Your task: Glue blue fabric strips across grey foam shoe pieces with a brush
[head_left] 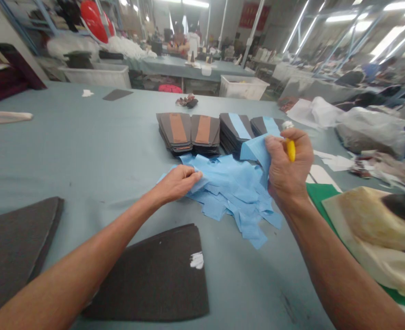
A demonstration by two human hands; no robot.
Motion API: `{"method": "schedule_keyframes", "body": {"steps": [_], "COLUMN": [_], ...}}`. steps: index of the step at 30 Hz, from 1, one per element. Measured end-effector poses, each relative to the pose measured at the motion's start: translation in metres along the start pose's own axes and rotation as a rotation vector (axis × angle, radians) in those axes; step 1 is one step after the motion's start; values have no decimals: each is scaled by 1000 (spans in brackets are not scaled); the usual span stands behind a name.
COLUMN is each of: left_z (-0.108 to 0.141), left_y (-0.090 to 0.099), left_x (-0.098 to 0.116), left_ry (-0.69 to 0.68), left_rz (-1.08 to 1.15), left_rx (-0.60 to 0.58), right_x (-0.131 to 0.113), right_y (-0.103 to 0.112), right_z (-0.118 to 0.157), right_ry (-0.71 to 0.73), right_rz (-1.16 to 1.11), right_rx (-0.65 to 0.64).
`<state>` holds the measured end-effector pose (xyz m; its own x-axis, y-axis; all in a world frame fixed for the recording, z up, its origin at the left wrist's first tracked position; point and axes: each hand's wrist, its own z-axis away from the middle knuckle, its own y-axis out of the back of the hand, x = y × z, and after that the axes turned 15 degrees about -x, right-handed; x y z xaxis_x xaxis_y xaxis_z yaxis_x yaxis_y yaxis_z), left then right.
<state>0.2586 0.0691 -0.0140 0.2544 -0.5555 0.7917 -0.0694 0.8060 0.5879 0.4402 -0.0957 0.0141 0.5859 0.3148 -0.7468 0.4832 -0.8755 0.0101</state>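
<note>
A loose heap of light blue strips (230,183) lies on the grey-blue table. At its left edge my left hand (182,182) is closed, pinching a blue strip. My right hand (288,160) is raised over the heap's right side, with a blue piece (257,149) between thumb and fingers and a small yellow object (291,150) tucked in the same hand. Behind the heap stand dark stacks, two with brown strips on top (177,128) and two with blue strips on top (239,126). Nearer me lies a dark panel (161,279) with a white mark.
Another dark panel stack (13,243) is at the left. Cream and green cloth (363,215) lies at the right, with scraps and plastic bags (370,133) beyond. Scraps (187,101) lie near the far edge. White bins (243,87) and people are in the background.
</note>
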Motion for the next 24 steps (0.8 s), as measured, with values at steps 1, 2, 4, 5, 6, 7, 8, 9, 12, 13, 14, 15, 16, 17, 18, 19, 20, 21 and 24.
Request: {"method": "schedule_keyframes", "body": {"steps": [1, 2, 4, 5, 6, 7, 8, 9, 12, 13, 14, 15, 16, 17, 18, 19, 20, 21, 24], "left_z": [1, 3, 7, 9, 11, 12, 13, 13, 13, 13, 13, 14, 15, 15, 16, 16, 16, 16, 18], "left_y": [3, 6, 13, 16, 18, 20, 22, 23, 25, 25, 25, 25, 25, 25, 25, 26, 27, 29, 36], "left_x": [4, 10, 23, 29, 35, 39, 41, 42, 33, 29, 24, 20, 16, 14, 12, 10, 9, 9, 7], "left_ry": [15, 27, 48, 59, 70, 81, 94, 110, 170, 188, 200, 205, 203, 196, 187, 177, 167, 158, 124], "left_rz": [-55, -114, -248, -319, -388, -450, -504, -547, -631, -648, -660, -667, -669, -666, -657, -644, -626, -605, -518], "left_rx": [-5, -9, -10, -8, -6, -2, 3, 9, 13, 16, 22, 32, 47, 69, 97, 133, 173, 214, 300], "right_x": [0, 1, 2, 3, 2, 2, 0, -2, -9, -11, -12, -13, -14, -14, -14, -15, -16, -17, -24], "right_y": [3, 5, 9, 10, 11, 11, 11, 11, 11, 11, 11, 10, 10, 10, 10, 10, 9, 9, 8], "right_z": [2, 4, 8, 10, 12, 13, 15, 16, 20, 21, 22, 23, 24, 25, 26, 27, 28, 28, 30], "right_ry": [2, 0, -7, -9, -10, -14, -21, -28, -46, -47, -46, -47, -52, -58, -65, -72, -79, -83, -85], "right_rz": [16, 26, 29, 27, 23, 15, 7, 0, -16, -18, -18, -21, -28, -37, -46, -53, -52, -42, 1], "right_rx": [-4, -7, -14, -18, -22, -26, -29, -32, -46, -49, -50, -52, -55, -59, -64, -68, -73, -79, -100]}}
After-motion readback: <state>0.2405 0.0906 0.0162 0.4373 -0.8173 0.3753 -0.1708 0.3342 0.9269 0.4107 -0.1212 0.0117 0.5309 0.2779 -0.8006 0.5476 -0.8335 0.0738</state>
